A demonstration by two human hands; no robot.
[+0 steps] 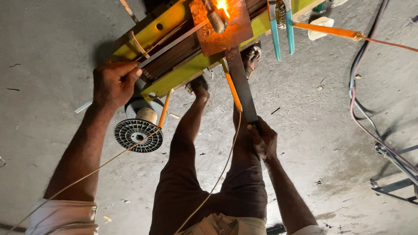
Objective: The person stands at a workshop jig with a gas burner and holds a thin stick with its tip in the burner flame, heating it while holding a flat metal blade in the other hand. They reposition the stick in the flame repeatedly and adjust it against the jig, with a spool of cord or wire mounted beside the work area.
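- My left hand (114, 83) is closed around the end of a thin grey metal strip (174, 43). The strip runs up over the yellow-green bench (183, 72) toward the rusty plate (226, 30). I judge this grip keeps the strip steady and guides its far end to the hot spot.
- My right hand (262, 140) is closed on the lower end of a dark flat bar (241, 85), which goes up under the rusty plate. Held from so far back, the hand stays well apart from the heat, I think.
- A bright orange glow (223, 6) burns at the top of the plate, just beside a metal nozzle.
- A black spool (138, 135) of thin wire stands on the floor below the left hand, and the wire leads toward me.
- Turquoise-handled pliers (281, 26) lie on the bench edge, near but untouched.
- Both feet rest under the bench, perhaps to keep it from moving.
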